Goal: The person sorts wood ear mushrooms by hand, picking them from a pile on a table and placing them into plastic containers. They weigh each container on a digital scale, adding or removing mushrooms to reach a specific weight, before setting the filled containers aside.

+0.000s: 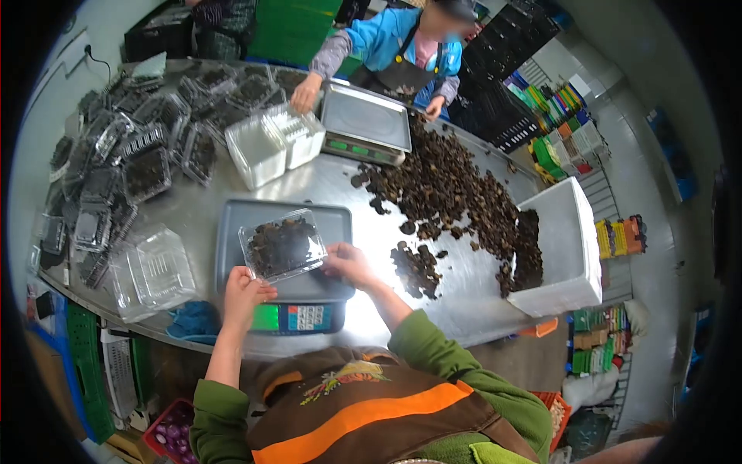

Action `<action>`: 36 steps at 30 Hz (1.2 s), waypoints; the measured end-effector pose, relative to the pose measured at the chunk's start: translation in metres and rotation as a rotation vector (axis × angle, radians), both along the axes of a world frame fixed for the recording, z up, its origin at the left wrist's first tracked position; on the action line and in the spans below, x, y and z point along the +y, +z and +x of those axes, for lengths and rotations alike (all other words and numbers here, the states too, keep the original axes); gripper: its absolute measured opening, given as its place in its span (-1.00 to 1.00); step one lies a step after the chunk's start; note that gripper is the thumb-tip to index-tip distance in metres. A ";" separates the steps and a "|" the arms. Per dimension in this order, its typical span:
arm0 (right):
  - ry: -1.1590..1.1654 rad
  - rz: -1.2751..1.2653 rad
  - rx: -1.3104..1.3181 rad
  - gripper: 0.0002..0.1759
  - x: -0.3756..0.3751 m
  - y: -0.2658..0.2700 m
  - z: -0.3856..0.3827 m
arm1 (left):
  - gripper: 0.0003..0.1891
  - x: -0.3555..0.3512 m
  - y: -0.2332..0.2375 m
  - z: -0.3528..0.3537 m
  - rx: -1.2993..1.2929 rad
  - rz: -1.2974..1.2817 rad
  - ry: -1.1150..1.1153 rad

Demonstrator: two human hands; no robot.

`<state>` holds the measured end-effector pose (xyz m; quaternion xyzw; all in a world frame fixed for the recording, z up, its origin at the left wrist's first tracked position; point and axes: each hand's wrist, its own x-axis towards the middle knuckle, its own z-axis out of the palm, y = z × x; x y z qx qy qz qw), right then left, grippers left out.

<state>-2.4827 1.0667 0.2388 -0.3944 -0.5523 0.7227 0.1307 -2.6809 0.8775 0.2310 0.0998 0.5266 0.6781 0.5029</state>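
A clear plastic clamshell container (284, 247), filled with dark brown mushroom-like pieces, is held over the grey platform of a digital scale (232, 220). At its near left corner, my left hand (245, 298) pinches the edge. My right hand (349, 264) grips the right side with the fingers curled at the rim. Below my hands, the scale's green display (265, 318) is lit. To the right of my right hand lies a small heap of the brown pieces (417, 269).
Filled clamshells (147, 172) pile up on the left, near empty stacked clamshells (152, 274) and a blue cloth (193, 319). Across the table, a person (402, 46) stands behind another scale (365, 116) and white containers (274, 143). A large mound (464, 193) spills from a white foam box (572, 240).
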 end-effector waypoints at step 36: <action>-0.260 1.203 -0.720 -0.90 0.067 0.004 0.189 | -0.83 -0.067 0.039 -0.116 1.304 -0.289 0.563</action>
